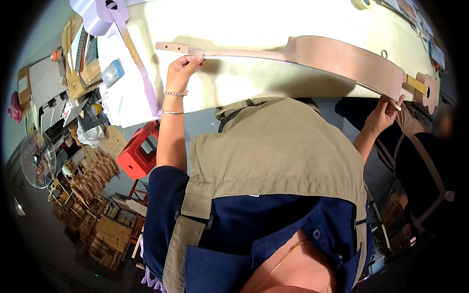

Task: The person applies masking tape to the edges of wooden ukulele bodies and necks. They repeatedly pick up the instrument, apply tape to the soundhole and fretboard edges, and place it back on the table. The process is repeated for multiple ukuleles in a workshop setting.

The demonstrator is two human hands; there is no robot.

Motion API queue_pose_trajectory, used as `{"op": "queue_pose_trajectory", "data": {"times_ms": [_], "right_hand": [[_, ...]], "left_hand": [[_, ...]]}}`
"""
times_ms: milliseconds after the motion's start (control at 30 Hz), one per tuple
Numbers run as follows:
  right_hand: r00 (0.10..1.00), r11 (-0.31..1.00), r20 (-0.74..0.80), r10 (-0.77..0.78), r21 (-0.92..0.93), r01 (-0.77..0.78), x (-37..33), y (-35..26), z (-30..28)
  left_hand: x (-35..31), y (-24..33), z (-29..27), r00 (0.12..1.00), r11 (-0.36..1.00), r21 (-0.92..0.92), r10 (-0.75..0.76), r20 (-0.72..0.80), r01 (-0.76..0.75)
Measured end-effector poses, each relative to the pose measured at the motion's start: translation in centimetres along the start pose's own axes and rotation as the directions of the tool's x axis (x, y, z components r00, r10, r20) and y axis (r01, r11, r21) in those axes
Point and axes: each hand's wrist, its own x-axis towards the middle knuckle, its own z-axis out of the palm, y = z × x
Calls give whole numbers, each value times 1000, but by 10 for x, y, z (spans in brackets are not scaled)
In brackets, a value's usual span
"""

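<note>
An unfinished, pale-brown wooden ukulele [342,58] lies on its side across the white table [234,93], its headstock to the left and its rounded body to the right. My left hand [181,71] is closed, thumb and fingers pinching the neck's near edge beside the headstock. At the lower right end of the body is my right hand [382,116], its fingers closed around a small pale flat piece [394,104]. What that piece is cannot be made out. Those fingers are close to the body's edge; whether they touch it is unclear.
A lilac ukulele [97,17] lies at the table's far left, near a blue-grey block [112,72]. Another ukulele [428,93] is at the right, near a co-worker [420,161]. A tape roll [361,4] sits at the back. Left below are a red stool [139,151] and a fan [38,158].
</note>
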Motion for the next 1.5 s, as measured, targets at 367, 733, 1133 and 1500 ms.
{"op": "queue_pose_trajectory", "data": {"times_ms": [367,733,1133,1500], "right_hand": [[1000,999,-27,-11,41,12,-3,1,5],[997,991,-66,-42,123,50,-5,9,16],[996,981,-86,-2,192,19,-5,4,20],[994,980,-98,-41,189,59,-5,8,18]], "left_hand": [[-4,1,8,980,995,76,71,-184,-58],[-23,-36,40,436,2,947,888,145,-320],[-31,-26,108,416,-128,850,828,376,-512],[-30,-15,173,251,-250,722,823,509,-645]]}}
